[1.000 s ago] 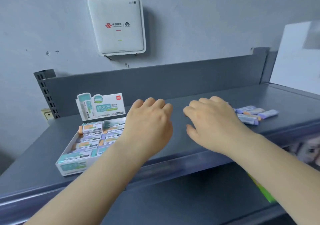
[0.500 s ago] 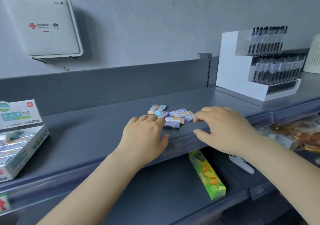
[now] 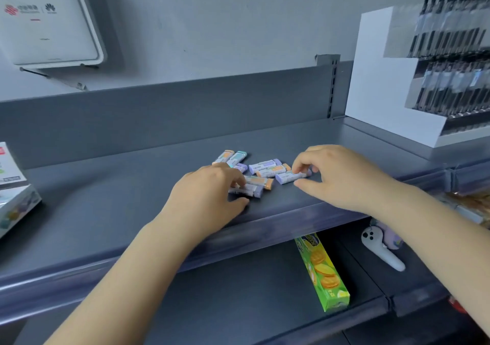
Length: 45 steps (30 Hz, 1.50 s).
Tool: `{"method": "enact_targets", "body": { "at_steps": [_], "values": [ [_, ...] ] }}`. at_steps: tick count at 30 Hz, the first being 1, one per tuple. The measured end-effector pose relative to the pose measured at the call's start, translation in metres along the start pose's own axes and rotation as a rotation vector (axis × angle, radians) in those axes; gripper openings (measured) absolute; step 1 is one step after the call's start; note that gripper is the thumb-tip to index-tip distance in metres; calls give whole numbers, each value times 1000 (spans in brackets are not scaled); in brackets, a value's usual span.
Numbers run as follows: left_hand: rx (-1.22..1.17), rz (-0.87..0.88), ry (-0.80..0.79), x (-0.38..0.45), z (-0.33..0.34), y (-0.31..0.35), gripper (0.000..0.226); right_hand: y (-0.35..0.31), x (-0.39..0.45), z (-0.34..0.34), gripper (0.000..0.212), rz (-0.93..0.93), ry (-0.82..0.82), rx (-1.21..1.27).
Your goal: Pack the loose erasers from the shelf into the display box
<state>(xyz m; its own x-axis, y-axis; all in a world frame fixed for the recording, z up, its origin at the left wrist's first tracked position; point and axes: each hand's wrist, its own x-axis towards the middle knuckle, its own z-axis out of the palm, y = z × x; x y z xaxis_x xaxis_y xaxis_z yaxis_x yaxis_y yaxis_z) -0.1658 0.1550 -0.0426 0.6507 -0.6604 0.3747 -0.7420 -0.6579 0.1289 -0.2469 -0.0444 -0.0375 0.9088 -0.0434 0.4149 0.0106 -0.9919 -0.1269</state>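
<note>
The loose erasers are clustered mid-shelf, near its front edge. A purple eraser is pinched by the right hand; another is gripped under the left hand. The display box is cut off at the left edge, bare shelf between.

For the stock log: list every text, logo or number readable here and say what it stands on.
White wall-mounted box: a red knot logo and a grey petal logo; the words beside them are too blurred to read.
White display box at the left edge: coloured print, unreadable.
Green biscuit carton on the lower shelf: blurred yellow lettering, unreadable.
Small loose erasers between both hands: sleeve print too small.
No text reads clearly.
</note>
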Motion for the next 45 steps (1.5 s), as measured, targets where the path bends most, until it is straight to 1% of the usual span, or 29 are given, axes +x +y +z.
{"method": "enact_targets", "body": {
  "at_steps": [3,6,8,11,20,23,26,30,33,35,37,40,42,45],
  "values": [
    [-53,-36,-10,4,2,-1,22,6,14,5,14,-21,-21,53],
    [-129,-56,-39,9,4,-2,16,12,24,8,6,-51,-31,107],
    [-175,-62,-55,13,4,-2,13,16,28,9,6,-66,-66,123],
    [-227,-71,-80,16,2,-3,15,23,34,10,2,-65,-134,159],
    [-274,-109,-125,18,5,-3,15,35,43,6,11,-6,-320,366],
    [-280,-142,-134,18,5,-2,17,37,47,8,13,28,-365,406],
    [-319,-197,-143,19,6,0,17,39,49,9,11,26,-390,401],
    [-380,-269,-125,18,6,3,19,39,48,12,13,-28,-327,398],
    [-394,-313,-88,15,6,7,24,40,47,15,19,-73,-254,444],
    [-403,-336,-57,13,6,10,23,41,47,17,18,-100,-195,498],
    [-406,-355,-2,12,5,11,23,41,46,17,16,-125,-152,559],
    [-428,-375,101,12,-1,12,23,41,45,16,19,-208,-97,597],
    [-492,-390,167,10,-8,14,21,38,42,12,17,-259,-73,641],
    [-633,-404,300,-1,-19,23,14,34,38,3,13,-276,-46,800]
  ]
}}
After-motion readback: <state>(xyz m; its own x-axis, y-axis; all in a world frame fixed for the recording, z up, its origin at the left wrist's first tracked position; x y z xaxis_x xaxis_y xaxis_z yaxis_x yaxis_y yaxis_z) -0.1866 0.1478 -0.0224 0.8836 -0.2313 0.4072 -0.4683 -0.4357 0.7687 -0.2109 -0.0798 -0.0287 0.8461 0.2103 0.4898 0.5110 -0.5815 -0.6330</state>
